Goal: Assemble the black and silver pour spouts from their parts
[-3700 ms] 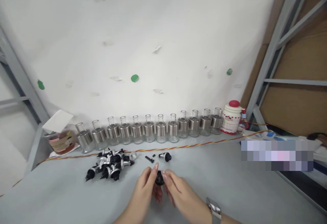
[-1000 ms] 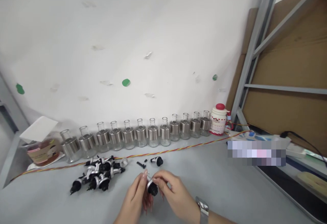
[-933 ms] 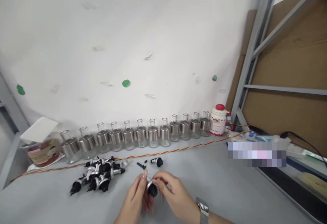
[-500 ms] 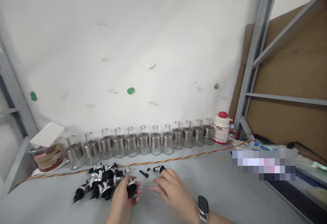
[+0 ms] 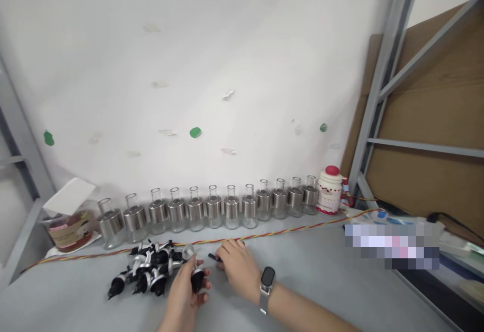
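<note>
My left hand (image 5: 186, 285) is closed around a pour spout (image 5: 197, 280) with a black tapered stopper and a silver rim. Beside it, a heap of similar silver and black pour spouts (image 5: 145, 266) lies on the table to the left. My right hand (image 5: 236, 266), a watch on its wrist, has its fingertips closed on a thin black stick-like piece (image 5: 212, 257); only its left end shows. Other small parts near this hand are mostly covered by its fingers. Behind both hands stands a row of glass bottles (image 5: 214, 206) with metal sleeves and open necks.
A twisted red and yellow cord (image 5: 272, 233) crosses the grey table (image 5: 295, 266) in front of the bottles. At the row's right end stands a white jar (image 5: 328, 193) with a red lid. A tub (image 5: 71, 231) sits far left. Metal frame posts (image 5: 374, 100) flank the white wall.
My right hand has moved left and away from me, from beside a silver and black part onto the thin black piece. The left hand keeps its pour spout, nearly in place.
</note>
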`<state>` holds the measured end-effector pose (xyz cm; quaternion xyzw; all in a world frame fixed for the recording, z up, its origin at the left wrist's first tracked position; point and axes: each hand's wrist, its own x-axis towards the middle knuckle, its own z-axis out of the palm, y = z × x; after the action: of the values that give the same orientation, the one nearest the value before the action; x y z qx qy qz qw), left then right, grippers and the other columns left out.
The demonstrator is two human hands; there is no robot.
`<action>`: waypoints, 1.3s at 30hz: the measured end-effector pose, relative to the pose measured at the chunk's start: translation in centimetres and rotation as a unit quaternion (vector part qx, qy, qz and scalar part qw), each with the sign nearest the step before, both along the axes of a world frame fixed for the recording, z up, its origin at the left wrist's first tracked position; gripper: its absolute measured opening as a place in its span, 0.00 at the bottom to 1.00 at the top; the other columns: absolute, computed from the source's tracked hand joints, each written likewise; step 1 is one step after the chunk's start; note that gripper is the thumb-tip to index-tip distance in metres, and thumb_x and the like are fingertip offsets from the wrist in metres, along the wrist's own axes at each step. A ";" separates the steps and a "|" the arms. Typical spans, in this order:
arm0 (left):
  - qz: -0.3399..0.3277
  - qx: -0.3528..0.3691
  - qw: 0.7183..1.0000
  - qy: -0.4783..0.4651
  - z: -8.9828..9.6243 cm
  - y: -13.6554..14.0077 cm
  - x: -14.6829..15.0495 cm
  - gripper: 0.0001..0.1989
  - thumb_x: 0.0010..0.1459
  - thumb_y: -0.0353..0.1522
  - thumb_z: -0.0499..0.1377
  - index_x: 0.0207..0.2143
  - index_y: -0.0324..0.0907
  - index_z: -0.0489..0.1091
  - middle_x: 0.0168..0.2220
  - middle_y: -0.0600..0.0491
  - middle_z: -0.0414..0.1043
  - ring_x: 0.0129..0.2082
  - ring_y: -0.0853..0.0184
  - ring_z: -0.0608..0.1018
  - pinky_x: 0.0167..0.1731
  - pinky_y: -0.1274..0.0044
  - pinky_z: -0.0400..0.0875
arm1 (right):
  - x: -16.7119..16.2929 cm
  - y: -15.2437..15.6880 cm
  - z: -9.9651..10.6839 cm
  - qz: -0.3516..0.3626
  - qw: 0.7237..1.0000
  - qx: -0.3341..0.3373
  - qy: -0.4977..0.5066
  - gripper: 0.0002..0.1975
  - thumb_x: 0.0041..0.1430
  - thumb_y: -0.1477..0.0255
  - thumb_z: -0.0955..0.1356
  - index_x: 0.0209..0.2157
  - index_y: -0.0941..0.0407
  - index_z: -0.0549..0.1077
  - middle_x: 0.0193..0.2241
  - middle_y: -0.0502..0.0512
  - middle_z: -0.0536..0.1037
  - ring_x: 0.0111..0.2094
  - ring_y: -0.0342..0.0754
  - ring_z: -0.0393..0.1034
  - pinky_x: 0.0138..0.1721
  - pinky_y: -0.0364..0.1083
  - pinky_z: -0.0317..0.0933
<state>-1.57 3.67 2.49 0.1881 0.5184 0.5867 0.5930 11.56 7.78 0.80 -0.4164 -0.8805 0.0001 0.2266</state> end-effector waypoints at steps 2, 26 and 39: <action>-0.001 0.000 1.000 0.002 -0.2 0.1 -0.1 0.06 0.50 0.34 0.55 0.28 0.40 0.62 0.14 0.57 0.67 0.10 0.72 0.68 0.09 0.84 0.56 | 0.0 0.1 -0.3 0.002 1.000 -0.006 0.009 0.04 0.54 0.78 0.63 0.33 0.57 0.67 0.33 0.53 0.69 0.37 0.48 0.60 0.38 0.46 0.52; -0.016 -0.005 1.000 -0.008 -0.6 0.3 0.6 0.07 0.55 0.31 0.50 0.25 0.37 0.62 0.11 0.54 0.67 0.08 0.71 0.68 0.08 0.83 0.60 | 0.5 -0.1 -1.6 0.038 0.982 -0.095 0.158 0.06 0.52 0.80 0.64 0.32 0.56 0.65 0.34 0.53 0.65 0.37 0.45 0.61 0.38 0.41 0.58; -0.023 -0.002 1.000 -0.007 -0.4 -0.3 0.9 0.08 0.54 0.31 0.51 0.24 0.37 0.64 0.12 0.53 0.67 0.09 0.70 0.68 0.10 0.82 0.61 | 0.6 -0.9 -0.8 0.049 0.981 -0.110 0.153 0.14 0.46 0.84 0.61 0.36 0.56 0.63 0.35 0.53 0.65 0.36 0.45 0.60 0.38 0.42 0.55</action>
<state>-0.71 3.33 2.09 0.1948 0.5109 0.5735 0.6100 12.12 6.91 0.05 -0.3900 -0.8493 0.1724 0.3112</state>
